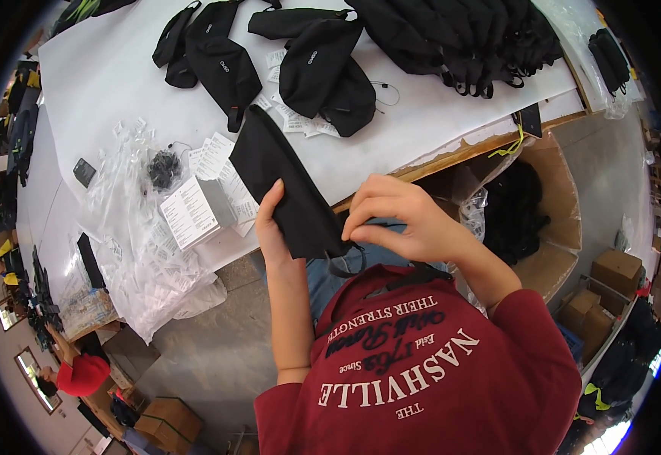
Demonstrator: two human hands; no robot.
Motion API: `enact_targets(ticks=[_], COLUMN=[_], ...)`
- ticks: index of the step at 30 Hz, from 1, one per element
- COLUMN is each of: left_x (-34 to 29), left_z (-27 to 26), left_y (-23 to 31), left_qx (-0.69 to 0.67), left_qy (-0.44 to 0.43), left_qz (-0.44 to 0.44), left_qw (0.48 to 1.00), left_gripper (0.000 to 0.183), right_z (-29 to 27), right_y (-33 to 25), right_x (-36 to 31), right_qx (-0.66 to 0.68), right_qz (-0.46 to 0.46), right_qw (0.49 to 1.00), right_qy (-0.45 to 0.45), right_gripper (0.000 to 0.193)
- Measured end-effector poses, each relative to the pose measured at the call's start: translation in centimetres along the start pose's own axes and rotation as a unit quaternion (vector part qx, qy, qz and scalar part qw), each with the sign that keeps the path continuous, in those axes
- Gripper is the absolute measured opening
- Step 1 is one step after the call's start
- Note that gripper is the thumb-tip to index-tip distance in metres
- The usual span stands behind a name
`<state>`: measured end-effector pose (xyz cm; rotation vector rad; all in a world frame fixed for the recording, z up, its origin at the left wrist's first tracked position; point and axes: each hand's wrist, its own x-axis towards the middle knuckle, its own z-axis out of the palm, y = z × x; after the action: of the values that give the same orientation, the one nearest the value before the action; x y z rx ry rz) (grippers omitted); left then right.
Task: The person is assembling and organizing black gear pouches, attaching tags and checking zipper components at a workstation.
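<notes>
Okay, pouch (pixel 274 167) slants lengthwise over bench (pixel 414 133) edge; left hand (pixel 272 224) clamped on its left side; right hand (pixel 391 212) at near-right corner, can't tell if fingers grip.

The shirt I see over my remote feed is maroon, with short sleeves (pixel 539 330), white block lettering (pixel 399 383) and dark script (pixel 383 341); the trousers (pixel 320 294) are blue.

Brown cardboard box (pixel 168 426), btm L of frame; person in red top (pixel 84 375), lower L; brown cardboard cartons (pixel 616 271), far R.
</notes>
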<state>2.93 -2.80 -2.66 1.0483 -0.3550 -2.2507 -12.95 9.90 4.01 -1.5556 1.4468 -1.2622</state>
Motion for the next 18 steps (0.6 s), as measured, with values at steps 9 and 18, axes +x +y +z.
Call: enact_targets(ticks=[9, 18], left_x=[-0.1, 0.2], left_z=[-1.0, -0.1], left_y=[-0.7, -2.4], left_qx=[-0.017, 0.025], left_qy=[0.006, -0.093], left_qz=[-0.018, -0.099], left_qw=[1.0, 0.99], left_gripper=[0.024, 0.025], right_z=[-15.8, -28.9], right_y=[12.2, 22.2], right_x=[-9.3, -18.2], right_qx=[-0.322, -0.403], right_qz=[0.223, 0.361], right_qw=[0.795, 0.689], right_qy=[0.463, 0.483], right_gripper=[0.032, 0.057])
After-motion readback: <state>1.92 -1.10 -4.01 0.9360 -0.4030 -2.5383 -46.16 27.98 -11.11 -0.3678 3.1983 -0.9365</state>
